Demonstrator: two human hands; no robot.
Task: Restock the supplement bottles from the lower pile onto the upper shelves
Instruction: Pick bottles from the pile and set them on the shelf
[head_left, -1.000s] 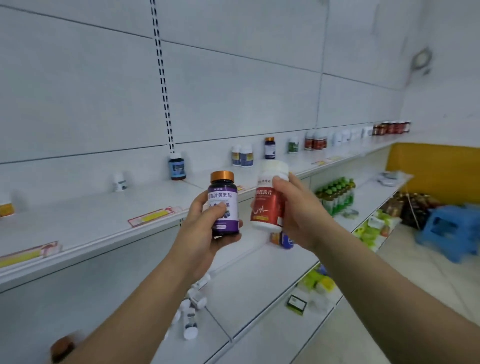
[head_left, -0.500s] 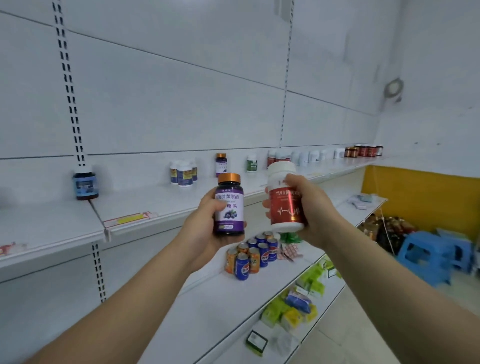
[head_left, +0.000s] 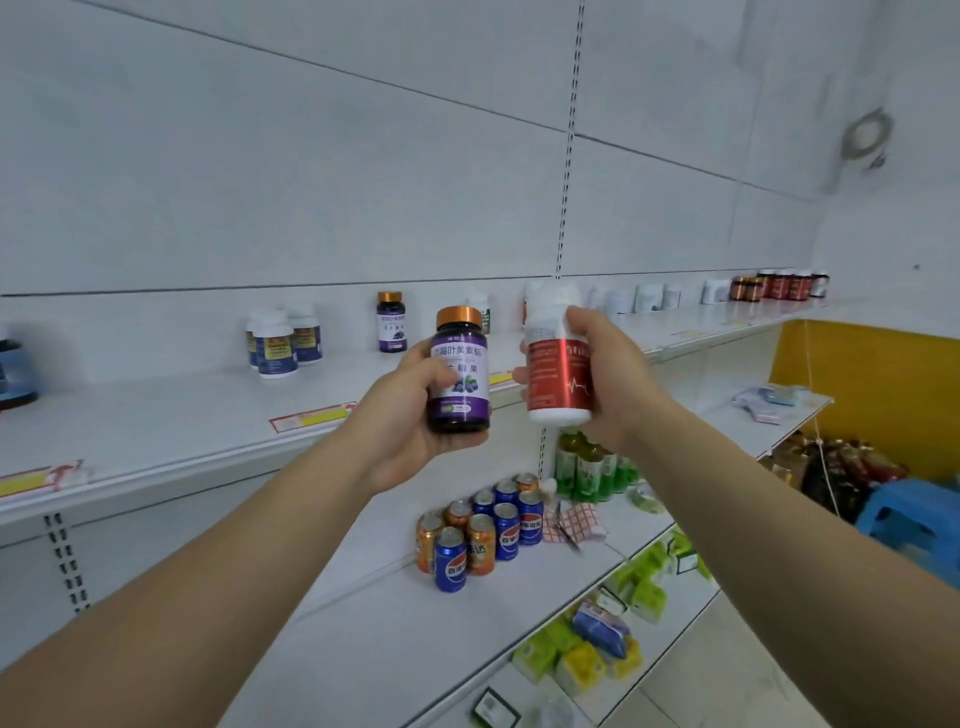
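Note:
My left hand (head_left: 400, 415) grips a dark bottle with a purple label and a copper cap (head_left: 458, 371), held upright in front of the upper shelf (head_left: 171, 421). My right hand (head_left: 613, 384) grips a white bottle with a red label (head_left: 557, 358), upright, just right of the purple one. Both bottles hang in the air at the height of the shelf's front edge. On the shelf behind stand a matching purple bottle (head_left: 391, 321) and three white bottles with blue labels (head_left: 283, 340).
More white and red bottles (head_left: 779, 285) line the upper shelf to the far right. A dark blue jar (head_left: 15, 371) stands at its left end. The shelf below carries soda cans (head_left: 480, 530) and green drink bottles (head_left: 589, 467). A blue stool (head_left: 914, 525) stands on the floor at right.
The view has swung right along the shelving, and the shelf bottles have slid left in the frame. Both hands keep their bottles and have risen slightly towards the upper shelf.

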